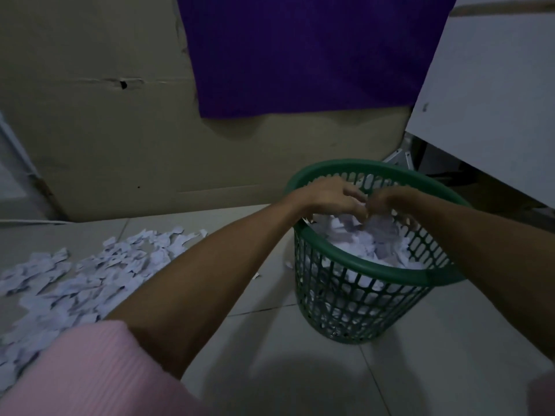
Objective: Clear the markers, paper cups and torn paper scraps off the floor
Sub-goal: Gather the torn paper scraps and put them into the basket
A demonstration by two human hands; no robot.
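The pale tiled floor [300,370] is only partly cleared. A wide spread of torn white paper scraps [75,280] lies across its left portion, reaching from the base of the brown cardboard panel [90,130] toward the pink ribbed sleeve [90,370]. One or two stray scraps lie just beside the foot of the basket. No markers or paper cups are visible anywhere; whether they are already removed or out of view cannot be determined.

The round green plastic mesh basket [375,268] stands upright on the floor, right of centre, near the white tabletop [495,100] edge and below the hanging purple cloth [300,55]. It is filled with torn white paper [360,244] to a level close under the rim; white shows through the lattice wall down to the base. Remaining capacity appears limited, and the floor pile may need pressing down to fit.

Both hands are above the basket opening, touching each other. The left hand [330,195] has fingers curled downward; the right hand [390,202] likewise. Paper hangs directly beneath them, but whether either still pinches it cannot be told.

Assessment: a substantial share is binned; the larger floor pile remains.
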